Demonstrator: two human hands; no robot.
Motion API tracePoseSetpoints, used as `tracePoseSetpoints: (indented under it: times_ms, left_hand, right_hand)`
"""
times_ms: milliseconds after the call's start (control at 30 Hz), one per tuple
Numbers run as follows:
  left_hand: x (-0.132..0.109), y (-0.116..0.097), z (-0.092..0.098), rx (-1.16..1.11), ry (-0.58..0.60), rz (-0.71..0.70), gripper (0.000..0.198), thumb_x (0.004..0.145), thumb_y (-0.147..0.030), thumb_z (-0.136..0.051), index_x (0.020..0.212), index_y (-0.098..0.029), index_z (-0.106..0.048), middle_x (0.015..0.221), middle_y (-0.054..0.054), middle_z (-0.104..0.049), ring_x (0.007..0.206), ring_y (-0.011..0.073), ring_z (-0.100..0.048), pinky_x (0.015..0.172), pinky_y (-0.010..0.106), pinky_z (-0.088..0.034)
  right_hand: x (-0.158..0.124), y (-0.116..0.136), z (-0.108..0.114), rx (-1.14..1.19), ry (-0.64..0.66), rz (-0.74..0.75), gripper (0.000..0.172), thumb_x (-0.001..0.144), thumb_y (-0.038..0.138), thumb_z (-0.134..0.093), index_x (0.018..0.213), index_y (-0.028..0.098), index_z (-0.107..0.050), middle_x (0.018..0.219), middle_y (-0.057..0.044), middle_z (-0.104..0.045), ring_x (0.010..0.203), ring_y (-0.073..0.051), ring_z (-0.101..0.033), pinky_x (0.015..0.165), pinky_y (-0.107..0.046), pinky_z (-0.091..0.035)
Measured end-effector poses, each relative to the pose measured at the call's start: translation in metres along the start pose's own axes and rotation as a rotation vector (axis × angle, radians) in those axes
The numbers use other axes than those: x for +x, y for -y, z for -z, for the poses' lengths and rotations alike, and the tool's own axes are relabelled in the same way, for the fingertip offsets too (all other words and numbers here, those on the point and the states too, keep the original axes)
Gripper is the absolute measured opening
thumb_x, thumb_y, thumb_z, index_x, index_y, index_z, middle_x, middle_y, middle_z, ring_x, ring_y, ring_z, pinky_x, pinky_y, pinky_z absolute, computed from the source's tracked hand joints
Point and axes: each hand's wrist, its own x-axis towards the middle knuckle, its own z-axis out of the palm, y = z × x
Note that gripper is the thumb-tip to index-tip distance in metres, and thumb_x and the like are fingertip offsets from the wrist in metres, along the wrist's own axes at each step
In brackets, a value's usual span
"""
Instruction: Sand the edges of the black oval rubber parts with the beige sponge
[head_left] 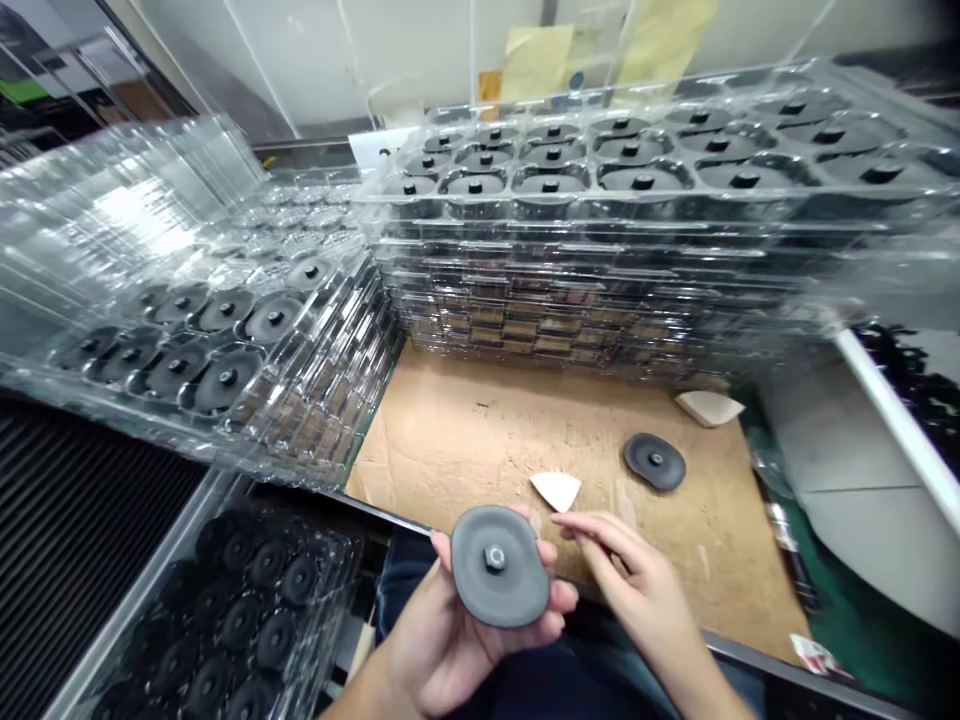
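Note:
My left hand (480, 640) is closed around the edge of a dark grey oval rubber disc (499, 575), with a metal stud at its centre facing up. Just to the right, my right hand (637, 575) has its thumb and forefinger drawn together in a pinch. Whether anything small is between those fingertips cannot be made out. Close beyond the fingertips lies a white three-cornered piece (556, 489) on the brown board (465, 430). A second grey disc (655, 461) rests on the board farther right, apart from both hands.
Stacked clear plastic trays (540, 260) of discs stand along the back. Another tray stack (300, 390) rises at the left, and a tray of black parts (240, 600) sits lower left. A second pale three-cornered piece (710, 407) lies near a white bin (877, 460) at right.

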Motion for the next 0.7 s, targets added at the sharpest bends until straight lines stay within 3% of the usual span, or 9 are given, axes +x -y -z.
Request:
tracePoseSetpoints:
  times_ms: [133,200,267,300,400,467,567,700]
  left_hand:
    - [-0.01,0.005,0.001,0.08,-0.004,-0.045,0.05,0.08,-0.055,-0.038,0.11,-0.021,-0.06,0.102,0.006,-0.068,0.088,0.0212,-0.066,0.074,0.027,-0.053]
    - [-0.017,0.006,0.005,0.296,-0.016,-0.181,0.049,0.081,-0.055,-0.038,0.12,-0.028,-0.05,0.107,0.005,-0.064,0.086,0.022,-0.066,0.071,0.03,-0.053]
    - [-0.024,0.007,0.009,0.765,-0.008,-0.445,0.053,0.078,-0.045,-0.052,0.127,-0.038,-0.037,0.116,0.005,-0.057,0.094,0.0239,-0.063,0.079,0.037,-0.05]
    - [-0.027,0.006,0.01,1.049,0.011,-0.59,0.064,0.074,-0.037,-0.06,0.13,-0.041,-0.029,0.119,0.005,-0.054,0.1,0.0249,-0.059,0.085,0.041,-0.047]
    - [-0.034,0.005,0.01,1.649,0.068,-0.866,0.095,0.066,-0.016,-0.069,0.136,-0.037,-0.008,0.121,0.01,-0.05,0.11,0.0251,-0.05,0.094,0.045,-0.039]
    - [-0.038,0.005,0.008,1.75,0.072,-0.918,0.101,0.066,-0.015,-0.068,0.137,-0.03,0.002,0.118,0.012,-0.05,0.108,0.0237,-0.051,0.091,0.043,-0.041]
    - [-0.046,0.008,0.005,1.748,0.08,-0.908,0.1,0.067,-0.022,-0.069,0.136,-0.029,0.004,0.116,0.012,-0.052,0.106,0.0221,-0.053,0.091,0.04,-0.041]
    - [-0.058,0.013,0.0,1.629,0.033,-0.759,0.1,0.065,-0.045,-0.067,0.135,-0.031,0.003,0.11,0.008,-0.056,0.1,0.0215,-0.055,0.089,0.039,-0.042]
  right_hand:
    - [-0.007,0.003,-0.008,0.036,0.045,-0.002,0.024,0.081,0.025,-0.046,0.083,0.022,-0.069,0.081,-0.005,-0.068,0.077,-0.018,-0.064,0.066,-0.025,-0.052]
    - [-0.009,0.004,-0.007,0.046,0.038,-0.014,0.023,0.081,0.026,-0.046,0.083,0.021,-0.069,0.08,-0.005,-0.068,0.075,-0.018,-0.064,0.064,-0.025,-0.052]
    - [-0.011,0.008,-0.003,0.056,0.028,-0.021,0.022,0.081,0.028,-0.048,0.083,0.021,-0.069,0.079,-0.006,-0.067,0.072,-0.018,-0.064,0.063,-0.026,-0.051]
    - [-0.012,0.012,0.0,0.063,0.027,-0.021,0.022,0.081,0.029,-0.048,0.083,0.021,-0.069,0.079,-0.006,-0.067,0.071,-0.018,-0.064,0.064,-0.026,-0.051]
    - [-0.022,0.026,0.007,0.087,0.042,-0.008,0.02,0.082,0.029,-0.05,0.082,0.021,-0.069,0.079,-0.006,-0.066,0.074,-0.018,-0.063,0.066,-0.025,-0.052]
    - [-0.031,0.04,0.012,0.129,0.032,0.015,0.017,0.082,0.028,-0.052,0.082,0.022,-0.068,0.08,-0.005,-0.065,0.076,-0.017,-0.062,0.066,-0.023,-0.051]
    - [-0.046,0.063,0.017,0.277,0.001,0.084,0.01,0.08,0.025,-0.058,0.086,0.027,-0.065,0.083,-0.002,-0.062,0.078,-0.014,-0.059,0.067,-0.019,-0.049]
    - [-0.054,0.09,0.025,0.345,0.225,0.109,0.014,0.079,0.026,-0.061,0.091,0.03,-0.066,0.073,0.001,-0.061,0.068,-0.013,-0.057,0.064,-0.021,-0.046]
